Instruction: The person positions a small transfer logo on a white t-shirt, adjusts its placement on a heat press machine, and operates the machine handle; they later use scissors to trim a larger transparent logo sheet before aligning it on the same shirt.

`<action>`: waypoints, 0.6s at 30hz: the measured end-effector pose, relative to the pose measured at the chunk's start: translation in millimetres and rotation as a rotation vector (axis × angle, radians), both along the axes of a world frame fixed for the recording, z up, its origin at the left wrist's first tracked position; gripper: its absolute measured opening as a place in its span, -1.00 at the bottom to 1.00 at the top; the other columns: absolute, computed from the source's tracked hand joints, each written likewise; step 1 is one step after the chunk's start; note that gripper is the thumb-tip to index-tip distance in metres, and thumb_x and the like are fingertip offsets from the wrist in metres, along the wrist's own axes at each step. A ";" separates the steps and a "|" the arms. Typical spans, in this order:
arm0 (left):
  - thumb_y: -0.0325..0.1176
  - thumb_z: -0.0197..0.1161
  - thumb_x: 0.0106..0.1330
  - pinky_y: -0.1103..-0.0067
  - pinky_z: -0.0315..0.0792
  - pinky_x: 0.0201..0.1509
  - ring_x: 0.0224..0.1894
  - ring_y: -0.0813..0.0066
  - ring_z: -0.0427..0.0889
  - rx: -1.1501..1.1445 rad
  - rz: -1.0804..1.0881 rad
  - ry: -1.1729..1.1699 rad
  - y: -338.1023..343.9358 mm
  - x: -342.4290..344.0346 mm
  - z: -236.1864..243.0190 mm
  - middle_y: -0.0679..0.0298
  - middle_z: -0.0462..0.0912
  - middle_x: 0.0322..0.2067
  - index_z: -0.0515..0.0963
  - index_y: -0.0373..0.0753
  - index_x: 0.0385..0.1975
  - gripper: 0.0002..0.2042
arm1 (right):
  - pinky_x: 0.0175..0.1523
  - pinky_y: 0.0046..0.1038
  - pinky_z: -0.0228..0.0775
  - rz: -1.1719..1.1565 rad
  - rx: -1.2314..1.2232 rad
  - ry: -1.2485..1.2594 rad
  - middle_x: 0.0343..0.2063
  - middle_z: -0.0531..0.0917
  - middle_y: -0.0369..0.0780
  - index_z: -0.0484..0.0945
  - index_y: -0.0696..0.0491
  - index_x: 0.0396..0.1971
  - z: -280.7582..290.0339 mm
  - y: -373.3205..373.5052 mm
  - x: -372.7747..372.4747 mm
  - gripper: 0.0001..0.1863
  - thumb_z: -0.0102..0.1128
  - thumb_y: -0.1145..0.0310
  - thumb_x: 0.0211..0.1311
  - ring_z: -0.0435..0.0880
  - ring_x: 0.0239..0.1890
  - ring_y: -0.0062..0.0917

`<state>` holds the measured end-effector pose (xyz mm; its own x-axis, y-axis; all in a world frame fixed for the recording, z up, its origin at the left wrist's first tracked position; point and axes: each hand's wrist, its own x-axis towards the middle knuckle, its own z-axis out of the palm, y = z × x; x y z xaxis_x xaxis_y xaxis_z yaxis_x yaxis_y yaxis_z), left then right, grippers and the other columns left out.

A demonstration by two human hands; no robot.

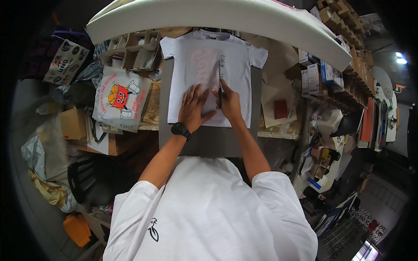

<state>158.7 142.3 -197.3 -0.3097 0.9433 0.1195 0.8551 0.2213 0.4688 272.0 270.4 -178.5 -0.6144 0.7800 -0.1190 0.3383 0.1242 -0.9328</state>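
A small white T-shirt (244, 58) lies flat on a dark grey board (209, 141), its neck at the far end. Over its front is a translucent sheet (180, 69) with a faint pink reversed design (201, 65) and handwriting along one side. My left hand (192, 106), with a black watch on the wrist, rests flat on the sheet, fingers spread. My right hand (228, 102) is closed round a slim dark stick-like tool (220, 71), which lies lengthwise along the sheet beside the design. Its exact kind does not show.
A printed film sheet (117, 98) with a red cartoon figure lies to the left, below a divided cardboard box (139, 54). Blue-and-white boxes (311, 80) stand at the right. A pale curved brim (217, 16) crosses the top of the view. A black chair (89, 178) is at lower left.
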 end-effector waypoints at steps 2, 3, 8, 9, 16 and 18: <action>0.09 0.32 0.17 0.08 -0.09 0.48 0.48 -0.01 0.01 -0.005 -0.007 -0.016 -1.0 -1.8 -1.3 0.01 0.11 0.41 0.24 -0.18 0.36 -0.20 | -0.60 -0.50 0.29 0.015 0.013 -0.035 -0.78 0.43 -0.26 0.32 0.33 0.26 12.2 5.9 -7.7 -0.30 0.32 0.19 0.28 0.42 -0.73 -0.69; 0.08 0.32 0.17 0.09 -0.09 0.49 0.48 -0.01 0.01 -0.017 -0.008 -0.019 -0.6 -1.3 0.3 0.01 0.11 0.41 0.24 -0.18 0.36 -0.20 | -0.60 -0.51 0.29 0.010 0.012 -0.031 -0.78 0.44 -0.26 0.32 0.34 0.26 11.0 9.1 -9.6 -0.30 0.32 0.18 0.29 0.44 -0.73 -0.69; 0.07 0.33 0.17 0.09 -0.10 0.49 0.49 -0.01 -0.01 -0.012 0.003 -0.034 -2.4 -1.6 1.1 0.01 0.09 0.42 0.25 -0.18 0.36 -0.21 | -0.59 -0.52 0.30 0.027 0.035 -0.058 -0.78 0.46 -0.25 0.30 0.38 0.26 9.5 27.2 -26.2 -0.27 0.30 0.15 0.29 0.47 -0.72 -0.68; 0.07 0.33 0.17 0.08 -0.10 0.49 0.49 -0.01 -0.01 -0.018 0.000 -0.033 -1.9 -1.5 1.1 0.02 0.09 0.42 0.25 -0.18 0.36 -0.21 | -0.58 -0.52 0.30 0.016 0.013 -0.021 -0.77 0.47 -0.25 0.30 0.37 0.26 5.1 33.2 -29.1 -0.26 0.31 0.14 0.29 0.48 -0.71 -0.68; 0.10 0.31 0.17 0.06 -0.10 0.49 0.49 -0.01 -0.01 -0.039 -0.006 -0.041 -4.3 -0.8 1.9 0.06 0.09 0.44 0.25 -0.15 0.36 -0.21 | -0.42 -0.35 0.48 -0.101 0.332 -0.072 -0.60 0.65 -0.08 0.47 0.09 0.18 6.1 65.4 -50.8 -0.38 0.36 0.11 0.17 0.66 -0.60 -0.36; 0.11 0.31 0.18 0.06 -0.10 0.49 0.49 -0.01 -0.01 -0.036 -0.003 -0.050 -4.8 -1.4 1.8 0.07 0.08 0.44 0.26 -0.14 0.36 -0.22 | -0.30 -0.26 0.53 0.091 0.624 -0.180 -0.47 0.70 -0.07 0.50 -0.02 0.17 4.2 61.1 -29.6 -0.41 0.36 0.08 0.14 0.72 -0.45 -0.26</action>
<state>157.4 137.5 -195.5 -0.3113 0.9477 0.0700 0.8316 0.2360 0.5028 242.4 331.5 -174.3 -0.6939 0.6817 0.2317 0.4452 0.6592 -0.6060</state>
